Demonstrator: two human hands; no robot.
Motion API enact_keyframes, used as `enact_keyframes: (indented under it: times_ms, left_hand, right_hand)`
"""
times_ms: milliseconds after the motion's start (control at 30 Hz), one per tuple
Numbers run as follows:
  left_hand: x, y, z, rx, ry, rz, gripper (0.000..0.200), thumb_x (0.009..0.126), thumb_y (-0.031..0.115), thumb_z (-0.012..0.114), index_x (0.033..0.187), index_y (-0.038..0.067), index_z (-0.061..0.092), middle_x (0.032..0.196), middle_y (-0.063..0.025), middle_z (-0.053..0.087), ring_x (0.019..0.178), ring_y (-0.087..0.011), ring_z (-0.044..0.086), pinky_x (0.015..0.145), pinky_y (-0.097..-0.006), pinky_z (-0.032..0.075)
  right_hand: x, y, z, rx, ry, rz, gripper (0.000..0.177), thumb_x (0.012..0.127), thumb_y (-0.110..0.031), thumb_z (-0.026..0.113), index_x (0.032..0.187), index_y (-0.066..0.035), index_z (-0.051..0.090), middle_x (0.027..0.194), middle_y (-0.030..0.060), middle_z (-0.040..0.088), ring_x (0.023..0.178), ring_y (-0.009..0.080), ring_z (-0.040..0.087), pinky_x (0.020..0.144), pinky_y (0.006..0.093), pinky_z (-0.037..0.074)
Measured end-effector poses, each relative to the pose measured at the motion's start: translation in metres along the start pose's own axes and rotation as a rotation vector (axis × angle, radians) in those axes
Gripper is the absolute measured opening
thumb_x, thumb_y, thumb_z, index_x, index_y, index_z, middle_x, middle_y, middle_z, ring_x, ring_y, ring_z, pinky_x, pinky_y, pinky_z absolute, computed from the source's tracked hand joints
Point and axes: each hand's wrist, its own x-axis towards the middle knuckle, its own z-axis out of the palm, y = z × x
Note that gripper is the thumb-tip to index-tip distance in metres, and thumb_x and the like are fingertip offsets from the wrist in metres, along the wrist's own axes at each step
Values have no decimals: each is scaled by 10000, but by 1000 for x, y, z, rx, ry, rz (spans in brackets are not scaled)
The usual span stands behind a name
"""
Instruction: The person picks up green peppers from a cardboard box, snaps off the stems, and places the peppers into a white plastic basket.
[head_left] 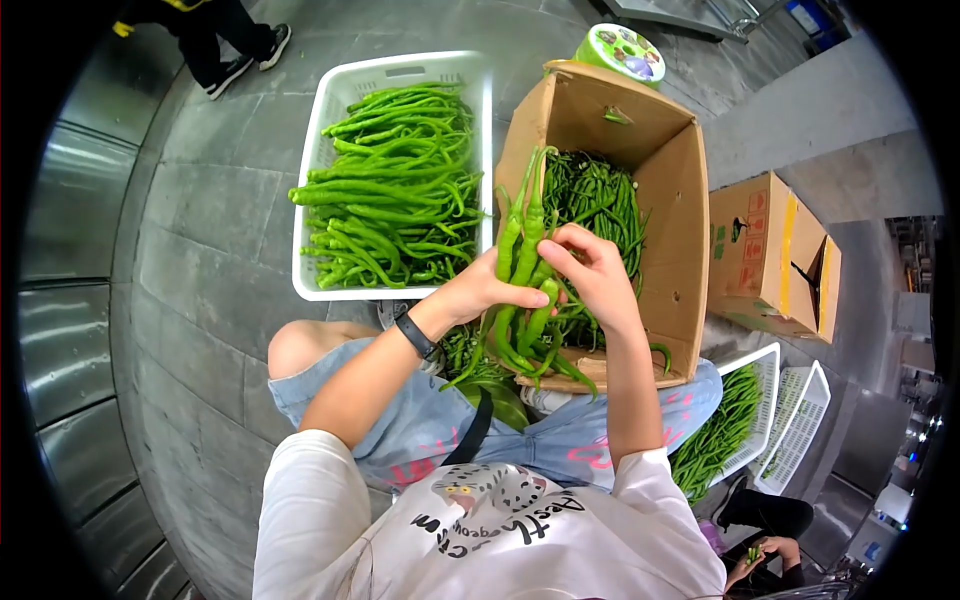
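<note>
My left hand [482, 290], with a dark band on its wrist, is closed around a bunch of long green peppers [522, 255]. Beside it, my right hand [590, 268] touches the upper right of the bunch, its thumb and fingers bent together near a stem. Both hands are over the left side of an open cardboard box [672, 200], which holds many thinner, darker green peppers [600, 205]. To the left, a white plastic basket [312, 170] holds long peppers [400, 190] laid mostly sideways.
A closed-sided carton [755, 250] stands at right, with white baskets [795, 425] and green peppers [722, 425] below it. A round green-and-white tub [628, 52] is behind the box. Another person's hands [765, 555] show lower right; someone's legs [215, 45] are upper left.
</note>
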Motion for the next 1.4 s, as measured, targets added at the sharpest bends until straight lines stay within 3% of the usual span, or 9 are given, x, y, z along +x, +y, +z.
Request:
enact_keyframes:
  times_ms: [67, 267, 533, 667, 700, 867, 1100, 1233, 1400]
  left_hand:
    - [-1, 3, 1, -20, -11, -16, 540, 729, 88, 719, 1197, 11, 462, 940, -137, 636, 850, -227, 634, 784, -350, 507]
    - [-1, -1, -1, -71, -23, -30, 588, 745, 73, 699, 1228, 20, 367, 953, -177, 618, 840, -245, 627, 768, -360, 500]
    - [2, -13, -1, -34, -104, -15, 536, 730, 47, 688, 1198, 29, 428, 942, -137, 614, 831, -227, 613, 738, -349, 494]
    - [1, -13, -3, -104, -105, -43, 524, 732, 47, 676, 1194, 23, 428, 899, -155, 609, 777, -227, 609, 713, -342, 488]
    - [0, -13, -4, -132, -96, -49, 523, 733, 46, 673, 1194, 23, 427, 888, -160, 607, 762, -227, 607, 706, -340, 486]
    - [0, -17, -9, -140, -47, -64, 529, 734, 53, 667, 1196, 42, 408, 904, -181, 593, 743, -236, 602, 689, -341, 484]
    - [2, -19, -7, -166, 15, -56, 513, 737, 68, 649, 1194, 28, 420, 906, -172, 591, 769, -237, 605, 707, -342, 496]
    - [1, -18, -6, -167, 53, -68, 519, 722, 107, 653, 1185, -5, 449, 878, -164, 603, 776, -233, 603, 726, -336, 483]
    - [-5, -9, -8, -169, -164, -76, 541, 625, 99, 686, 1130, -1, 520, 899, -170, 617, 778, -251, 593, 737, -348, 461]
  right_hand:
    - [8, 2, -1, 59, 19, -21, 141, 874, -144, 612, 841, -9, 630, 686, -21, 558, 590, 37, 496, 515, 186, 397]
    - [7, 3, -14, 334, 245, -50, 163, 914, -163, 549, 882, -16, 610, 733, 1, 544, 637, 56, 499, 550, 204, 416]
    - [3, 33, -23, 754, 178, 161, 221, 931, -224, 523, 864, -26, 594, 788, 47, 613, 625, 80, 485, 541, 209, 390]
    - [2, 43, -27, 1219, -77, 217, 206, 929, -219, 519, 805, -55, 535, 673, 7, 494, 572, 83, 394, 507, 203, 353]
    - [1, 40, -27, 1252, -17, 241, 209, 929, -217, 515, 789, -62, 506, 641, -3, 426, 557, 96, 358, 500, 216, 338]
    - [-5, 30, -39, 606, 143, 76, 228, 941, -204, 483, 787, -38, 509, 663, 28, 472, 563, 101, 392, 490, 224, 322]
    - [-16, 26, -43, 503, 251, 31, 162, 926, -164, 516, 910, -19, 586, 807, 62, 612, 683, 76, 538, 593, 211, 425]
    - [-15, 33, -43, 184, 254, 66, 180, 924, -175, 519, 925, -12, 594, 842, 65, 617, 718, 87, 555, 671, 218, 453]
    - [-22, 29, -43, 485, 154, 15, 224, 924, -180, 516, 990, 20, 593, 879, 92, 631, 766, 153, 604, 698, 239, 470]
